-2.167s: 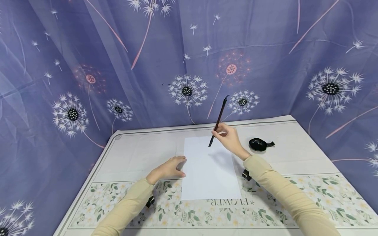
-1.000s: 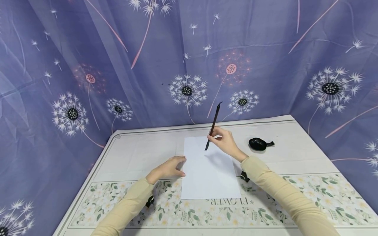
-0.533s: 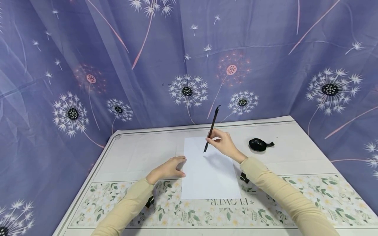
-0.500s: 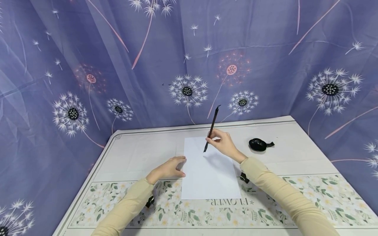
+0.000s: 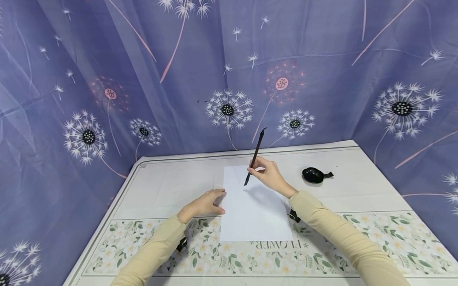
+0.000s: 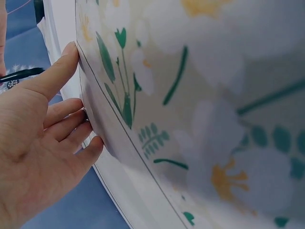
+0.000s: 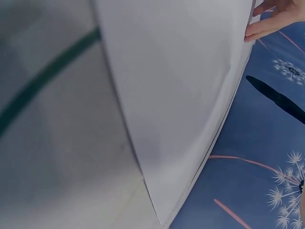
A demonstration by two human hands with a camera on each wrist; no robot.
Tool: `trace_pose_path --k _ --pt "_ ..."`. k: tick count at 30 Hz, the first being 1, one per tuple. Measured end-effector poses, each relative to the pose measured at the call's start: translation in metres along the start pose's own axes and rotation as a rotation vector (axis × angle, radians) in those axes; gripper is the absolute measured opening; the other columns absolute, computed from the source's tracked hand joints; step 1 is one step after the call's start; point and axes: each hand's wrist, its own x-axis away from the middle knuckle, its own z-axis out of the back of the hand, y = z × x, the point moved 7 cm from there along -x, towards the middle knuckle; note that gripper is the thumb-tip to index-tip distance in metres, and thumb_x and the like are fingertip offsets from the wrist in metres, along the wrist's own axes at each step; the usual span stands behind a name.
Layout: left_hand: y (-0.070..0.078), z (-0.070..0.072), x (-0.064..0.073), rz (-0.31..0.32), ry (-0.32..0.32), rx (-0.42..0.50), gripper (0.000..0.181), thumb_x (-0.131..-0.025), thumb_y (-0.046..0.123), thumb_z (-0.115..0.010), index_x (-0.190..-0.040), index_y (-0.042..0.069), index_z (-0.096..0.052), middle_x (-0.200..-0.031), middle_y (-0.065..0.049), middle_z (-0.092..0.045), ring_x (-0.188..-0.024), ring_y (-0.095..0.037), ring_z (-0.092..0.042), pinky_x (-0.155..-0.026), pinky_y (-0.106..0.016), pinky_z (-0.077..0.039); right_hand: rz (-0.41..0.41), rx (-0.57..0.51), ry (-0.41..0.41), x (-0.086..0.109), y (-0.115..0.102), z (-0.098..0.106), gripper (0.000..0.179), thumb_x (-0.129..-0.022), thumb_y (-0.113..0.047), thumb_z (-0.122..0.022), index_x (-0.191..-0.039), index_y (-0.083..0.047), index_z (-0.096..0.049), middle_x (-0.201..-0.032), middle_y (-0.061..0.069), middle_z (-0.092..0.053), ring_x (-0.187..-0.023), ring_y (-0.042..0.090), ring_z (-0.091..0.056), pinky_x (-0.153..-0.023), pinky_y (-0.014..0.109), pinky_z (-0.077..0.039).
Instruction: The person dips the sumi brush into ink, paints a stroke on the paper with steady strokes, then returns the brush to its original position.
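A sheet of white paper (image 5: 255, 218) lies on the table in the head view. My right hand (image 5: 269, 174) pinches a dark writing brush (image 5: 257, 149) by its lower shaft, over the paper's upper part. The brush slants, its black tip down and apart from its shadow on the sheet. My left hand (image 5: 205, 202) rests at the paper's left edge, fingers extended and thumb spread. The left wrist view shows the left hand's palm side (image 6: 43, 138). In the right wrist view, the brush's dark tip (image 7: 274, 95) shows at right; the right hand is mostly hidden there.
A small black dish (image 5: 313, 175) with a short handle stands on the table (image 5: 358, 178) to the right of the paper. Behind the table hangs a purple curtain (image 5: 179, 119) with dandelion prints. Black wrist straps show under both sleeves.
My right hand has moved left and slightly towards me with the brush, whose tip has come lower over the paper. The left hand, the paper and the dish have stayed in place.
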Motion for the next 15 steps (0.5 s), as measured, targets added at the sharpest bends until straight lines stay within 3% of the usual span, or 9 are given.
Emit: trace_pose_path --k 10,15 --pt "0.001 0.001 0.0 -0.003 -0.002 0.005 0.072 -0.085 0.03 -0.074 -0.143 -0.001 -0.044 -0.153 -0.018 -0.037 -0.142 -0.035 -0.034 -0.117 -0.048 -0.033 -0.008 -0.002 -0.015 0.0 0.005 -0.007 0.008 -0.088 0.001 -0.067 -0.094 0.004 -0.062 -0.086 0.019 -0.071 -0.087 0.033 -0.07 -0.076 0.037 -0.062" --pt "0.003 0.001 0.0 -0.003 -0.012 0.018 0.071 -0.085 0.027 -0.075 -0.142 -0.002 -0.044 -0.152 -0.019 -0.037 -0.141 -0.036 -0.035 -0.116 -0.049 -0.033 -0.026 -0.015 -0.028 -0.001 0.029 -0.017 0.01 -0.089 -0.001 -0.067 -0.097 0.003 -0.063 -0.086 0.018 -0.07 -0.088 0.033 -0.07 -0.076 0.034 -0.061"
